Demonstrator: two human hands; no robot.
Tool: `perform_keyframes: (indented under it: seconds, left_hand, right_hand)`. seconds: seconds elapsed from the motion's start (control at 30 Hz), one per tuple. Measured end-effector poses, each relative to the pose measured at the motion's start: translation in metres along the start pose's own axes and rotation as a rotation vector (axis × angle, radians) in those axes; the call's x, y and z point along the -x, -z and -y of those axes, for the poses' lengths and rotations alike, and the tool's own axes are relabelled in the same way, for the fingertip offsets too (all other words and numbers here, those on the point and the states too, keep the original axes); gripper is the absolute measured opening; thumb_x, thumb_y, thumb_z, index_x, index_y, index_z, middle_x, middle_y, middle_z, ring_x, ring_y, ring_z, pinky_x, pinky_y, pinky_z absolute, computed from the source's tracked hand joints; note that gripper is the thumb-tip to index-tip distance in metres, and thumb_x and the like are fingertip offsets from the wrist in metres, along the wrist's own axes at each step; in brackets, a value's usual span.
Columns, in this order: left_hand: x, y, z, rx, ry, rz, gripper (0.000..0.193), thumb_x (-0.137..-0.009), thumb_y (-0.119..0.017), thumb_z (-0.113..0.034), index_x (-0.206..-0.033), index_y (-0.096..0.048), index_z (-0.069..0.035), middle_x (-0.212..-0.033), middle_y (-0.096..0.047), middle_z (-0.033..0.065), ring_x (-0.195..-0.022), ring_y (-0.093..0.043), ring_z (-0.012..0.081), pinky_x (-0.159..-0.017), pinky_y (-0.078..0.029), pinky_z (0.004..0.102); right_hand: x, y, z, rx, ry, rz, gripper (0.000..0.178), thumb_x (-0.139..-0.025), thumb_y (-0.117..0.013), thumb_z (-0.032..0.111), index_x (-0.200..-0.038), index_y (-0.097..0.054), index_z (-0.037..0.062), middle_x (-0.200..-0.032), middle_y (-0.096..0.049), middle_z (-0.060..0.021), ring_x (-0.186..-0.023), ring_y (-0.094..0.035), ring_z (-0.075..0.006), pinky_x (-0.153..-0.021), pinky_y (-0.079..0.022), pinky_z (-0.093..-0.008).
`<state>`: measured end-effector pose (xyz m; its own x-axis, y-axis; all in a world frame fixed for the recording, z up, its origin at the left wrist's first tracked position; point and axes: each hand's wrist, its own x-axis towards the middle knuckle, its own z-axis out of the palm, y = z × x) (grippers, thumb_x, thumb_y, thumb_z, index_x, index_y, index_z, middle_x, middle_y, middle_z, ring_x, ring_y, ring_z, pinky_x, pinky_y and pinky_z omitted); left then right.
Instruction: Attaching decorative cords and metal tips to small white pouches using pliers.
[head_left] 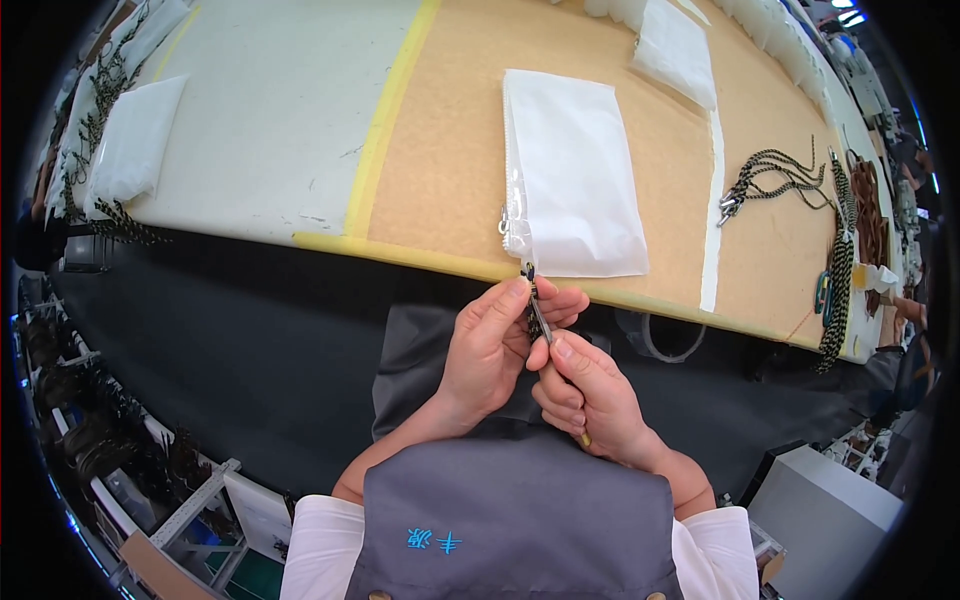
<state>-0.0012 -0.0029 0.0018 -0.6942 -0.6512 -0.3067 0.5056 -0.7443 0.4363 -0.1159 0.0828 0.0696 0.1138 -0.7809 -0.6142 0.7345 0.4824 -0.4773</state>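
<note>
My left hand (487, 340)'s pinching a dark patterned cord (532, 324) at the table edge (420, 260), just below the white bag (580, 180); right hand (592, 392)'s wrapped round a slim metal tool (543, 322). If that slips (tip's awfully close), I'd probably jab myself or fray the cord.

bright, even light falls on the tabletop (450, 150), with only soft shadows. white lamps (850, 17) glare at the upper right, and the white pouch (580, 180) has a faint sheen. the left hand (487, 345) and right hand (590, 390) look fairly sharp; fisheye distortion bows the front edge (420, 257), and black fills the corners.
</note>
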Motion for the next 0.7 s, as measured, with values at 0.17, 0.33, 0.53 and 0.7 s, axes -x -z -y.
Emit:
perform_keyframes:
  seconds: [0.17, 0.33, 0.53, 0.7]
  left_hand:
    - [-0.001, -0.004, 0.001, -0.062, -0.013, -0.037, 0.036, -0.109, -0.039, -0.027, -0.112, -0.061, 0.0, -0.115, -0.069, 0.023, -0.112, -0.067, 0.0334, -0.101, -0.052, 0.046]
    - [-0.002, -0.006, 0.004, -0.159, -0.038, -0.061, 0.035, -0.109, -0.04, -0.028, -0.111, -0.061, 0.001, -0.113, -0.07, 0.0221, -0.108, -0.068, 0.032, -0.098, -0.054, 0.0455]
    - [-0.002, -0.01, 0.01, -0.121, -0.096, -0.086, 0.033, -0.109, -0.041, -0.024, -0.108, -0.061, 0.001, -0.108, -0.071, 0.0214, -0.104, -0.069, 0.0309, -0.097, -0.054, 0.0447]
    - [-0.004, -0.01, 0.012, -0.084, -0.124, -0.088, 0.033, -0.109, -0.042, -0.026, -0.105, -0.061, 0.0, -0.105, -0.071, 0.0208, -0.103, -0.069, 0.0305, -0.098, -0.053, 0.0452]
  right_hand:
    - [-0.001, 0.001, -0.001, -0.024, 0.03, 0.005, 0.027, -0.109, -0.038, 0.026, -0.103, -0.054, 0.0056, -0.06, -0.035, 0.0047, -0.047, -0.03, -0.0043, -0.041, -0.027, -0.0194]
    - [0.0, 0.001, -0.002, -0.044, 0.009, -0.019, 0.026, -0.109, -0.039, 0.027, -0.103, -0.054, 0.0068, -0.061, -0.035, 0.0047, -0.047, -0.029, -0.0046, -0.04, -0.027, -0.0199]
    - [-0.002, 0.002, -0.004, -0.295, -0.057, 0.062, 0.025, -0.109, -0.04, 0.028, -0.101, -0.052, 0.0076, -0.06, -0.036, 0.006, -0.046, -0.031, -0.0037, -0.039, -0.027, -0.0195]
    - [-0.007, 0.008, 0.0, -0.758, -0.207, 0.206, 0.025, -0.109, -0.039, 0.026, -0.101, -0.052, 0.007, -0.059, -0.036, 0.0062, -0.044, -0.03, -0.0035, -0.035, -0.027, -0.0191]
